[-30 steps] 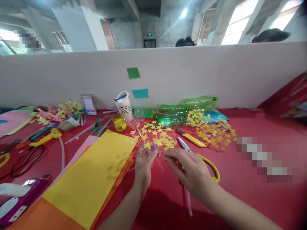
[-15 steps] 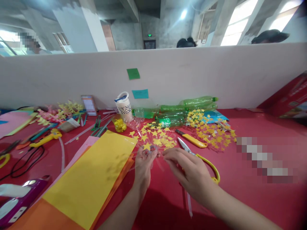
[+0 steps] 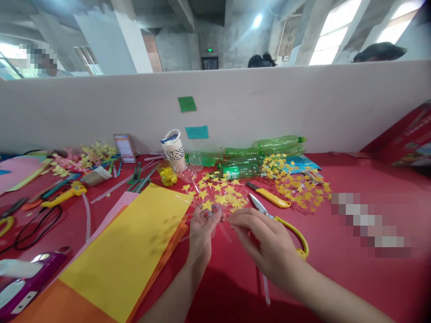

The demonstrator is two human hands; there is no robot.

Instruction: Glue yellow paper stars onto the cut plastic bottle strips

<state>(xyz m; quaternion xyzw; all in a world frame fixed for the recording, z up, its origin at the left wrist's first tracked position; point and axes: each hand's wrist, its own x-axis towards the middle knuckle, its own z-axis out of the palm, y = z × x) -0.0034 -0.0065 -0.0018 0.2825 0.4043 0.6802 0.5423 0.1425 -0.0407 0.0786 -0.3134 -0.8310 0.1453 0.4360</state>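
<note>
My left hand (image 3: 203, 226) is closed round the clear plastic base of a spray of yellow paper stars (image 3: 222, 190), which fans out beyond the fingertips over the red table. Just to the right, my right hand (image 3: 266, 237) has its fingers bent and pressed together; its fingertips are near the base, and whatever they hold is too small to make out. Partly under my right hand lie scissors (image 3: 301, 233) with yellow handles. A yellow box cutter (image 3: 273, 197) rests beyond them. A second cluster of yellow stars (image 3: 303, 188) is at the right.
Yellow paper sheets (image 3: 131, 251) lie at left, near a yellow glue gun (image 3: 65, 195) and a purple device (image 3: 33, 280). Green bottles (image 3: 278, 143) and a white cup (image 3: 174, 150) stand or lie before the white partition (image 3: 269, 103).
</note>
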